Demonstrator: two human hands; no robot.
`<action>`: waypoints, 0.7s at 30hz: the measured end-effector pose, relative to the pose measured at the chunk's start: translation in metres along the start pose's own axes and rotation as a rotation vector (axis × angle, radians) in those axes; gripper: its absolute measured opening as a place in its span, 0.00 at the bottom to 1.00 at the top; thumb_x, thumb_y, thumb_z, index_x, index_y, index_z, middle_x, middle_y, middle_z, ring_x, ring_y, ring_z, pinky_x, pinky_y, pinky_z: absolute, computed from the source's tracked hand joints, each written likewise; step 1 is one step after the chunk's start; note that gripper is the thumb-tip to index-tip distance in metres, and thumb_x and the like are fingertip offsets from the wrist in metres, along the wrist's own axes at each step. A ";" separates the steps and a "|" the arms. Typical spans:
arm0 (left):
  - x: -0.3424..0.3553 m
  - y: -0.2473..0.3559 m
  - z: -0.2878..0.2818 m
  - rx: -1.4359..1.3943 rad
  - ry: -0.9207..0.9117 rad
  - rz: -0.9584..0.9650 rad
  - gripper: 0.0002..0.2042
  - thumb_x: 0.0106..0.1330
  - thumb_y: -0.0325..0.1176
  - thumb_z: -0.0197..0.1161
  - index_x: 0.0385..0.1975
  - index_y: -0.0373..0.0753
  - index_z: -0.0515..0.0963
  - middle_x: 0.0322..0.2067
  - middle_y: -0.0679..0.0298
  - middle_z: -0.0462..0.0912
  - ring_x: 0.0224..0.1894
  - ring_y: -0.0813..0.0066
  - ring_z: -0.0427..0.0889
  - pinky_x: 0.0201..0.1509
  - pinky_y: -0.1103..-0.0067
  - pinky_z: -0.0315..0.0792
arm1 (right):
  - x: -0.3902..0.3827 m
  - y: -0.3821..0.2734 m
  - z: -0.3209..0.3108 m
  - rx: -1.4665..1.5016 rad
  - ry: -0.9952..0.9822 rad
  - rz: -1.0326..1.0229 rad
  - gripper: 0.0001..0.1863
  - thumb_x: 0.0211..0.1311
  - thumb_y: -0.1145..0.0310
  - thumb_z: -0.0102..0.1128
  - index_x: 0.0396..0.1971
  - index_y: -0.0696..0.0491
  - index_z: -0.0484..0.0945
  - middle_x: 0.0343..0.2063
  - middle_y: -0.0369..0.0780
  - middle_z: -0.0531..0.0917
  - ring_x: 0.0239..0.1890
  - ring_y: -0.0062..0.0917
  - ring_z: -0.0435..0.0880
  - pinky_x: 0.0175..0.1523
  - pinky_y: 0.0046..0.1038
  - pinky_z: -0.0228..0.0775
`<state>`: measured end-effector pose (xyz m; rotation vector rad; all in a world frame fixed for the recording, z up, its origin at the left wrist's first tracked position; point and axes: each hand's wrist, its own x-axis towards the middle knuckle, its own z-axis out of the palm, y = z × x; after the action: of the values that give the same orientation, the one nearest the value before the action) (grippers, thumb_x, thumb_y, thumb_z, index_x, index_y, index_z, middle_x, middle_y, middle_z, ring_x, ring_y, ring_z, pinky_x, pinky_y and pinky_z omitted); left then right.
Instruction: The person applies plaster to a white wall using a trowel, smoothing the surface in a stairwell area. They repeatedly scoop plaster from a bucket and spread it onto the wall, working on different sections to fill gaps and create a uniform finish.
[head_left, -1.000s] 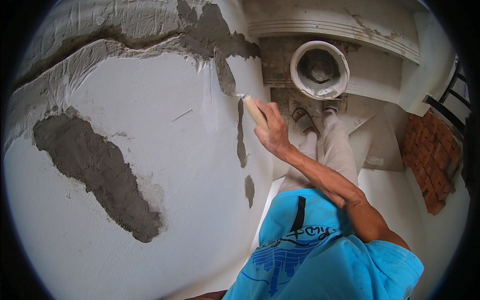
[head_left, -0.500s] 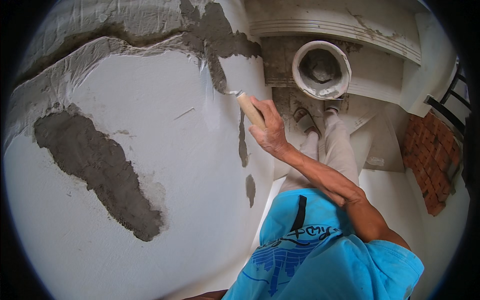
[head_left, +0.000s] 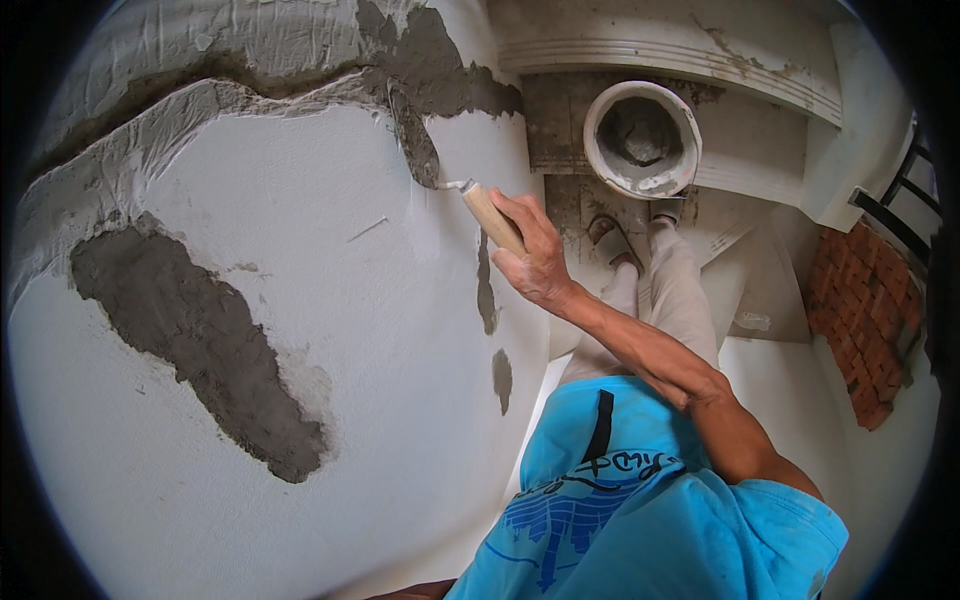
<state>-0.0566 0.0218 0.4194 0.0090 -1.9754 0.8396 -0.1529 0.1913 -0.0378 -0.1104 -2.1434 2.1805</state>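
Note:
My right hand (head_left: 537,255) is closed round the wooden handle of a trowel (head_left: 494,220). The trowel's narrow, mortar-smeared blade (head_left: 416,145) lies against the white wall (head_left: 300,200), its tip close to a patch of wet grey mortar (head_left: 440,75). A larger, long mortar patch (head_left: 200,335) covers the wall at the left. Two thin grey marks run down the wall below the trowel. Only a bit of my left arm shows at the lower edge; its hand is out of view.
A round white bucket (head_left: 643,140) with grey mortar inside stands on a step beyond my feet. To the right lies a stack of red bricks (head_left: 865,320), near a black metal rail (head_left: 895,232). A ragged crack (head_left: 200,72) crosses the wall at upper left.
The trowel and my right hand have shifted slightly left across the wall. The blade's grey back now stands apart from the thin mark below it.

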 end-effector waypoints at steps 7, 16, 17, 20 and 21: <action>-0.002 0.003 -0.002 0.004 0.000 -0.001 0.38 0.70 0.49 0.64 0.69 0.28 0.58 0.67 0.41 0.62 0.70 0.45 0.63 0.72 0.46 0.60 | 0.022 0.015 0.002 -0.107 0.064 0.039 0.37 0.45 0.79 0.59 0.63 0.58 0.70 0.41 0.46 0.73 0.39 0.40 0.80 0.45 0.37 0.76; -0.003 0.003 0.001 0.012 0.001 -0.001 0.38 0.70 0.49 0.64 0.69 0.28 0.58 0.67 0.41 0.61 0.70 0.45 0.63 0.72 0.46 0.60 | 0.002 -0.021 -0.016 -0.012 -0.024 -0.072 0.38 0.44 0.81 0.60 0.63 0.58 0.70 0.42 0.46 0.74 0.38 0.39 0.79 0.43 0.37 0.75; -0.004 0.003 0.001 0.013 0.002 -0.003 0.38 0.70 0.49 0.64 0.69 0.28 0.58 0.67 0.41 0.61 0.70 0.45 0.63 0.72 0.46 0.60 | 0.004 -0.020 -0.016 -0.025 -0.008 -0.059 0.37 0.44 0.81 0.60 0.63 0.58 0.70 0.42 0.46 0.74 0.38 0.38 0.79 0.43 0.36 0.75; -0.001 0.012 -0.003 0.009 0.009 -0.005 0.38 0.70 0.48 0.64 0.69 0.28 0.58 0.67 0.41 0.61 0.70 0.44 0.63 0.72 0.46 0.60 | 0.016 -0.011 -0.012 -0.057 0.041 -0.032 0.37 0.44 0.81 0.60 0.62 0.57 0.70 0.42 0.46 0.74 0.38 0.38 0.79 0.42 0.36 0.75; -0.001 0.009 -0.004 0.016 0.007 0.012 0.38 0.70 0.49 0.64 0.69 0.28 0.58 0.67 0.40 0.61 0.69 0.44 0.63 0.72 0.46 0.60 | 0.020 -0.007 -0.009 -0.061 0.054 -0.029 0.38 0.44 0.81 0.60 0.63 0.57 0.70 0.42 0.46 0.74 0.38 0.38 0.79 0.42 0.36 0.75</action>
<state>-0.0562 0.0305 0.4145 0.0031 -1.9640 0.8625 -0.1718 0.2021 -0.0305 -0.1392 -2.1691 2.0732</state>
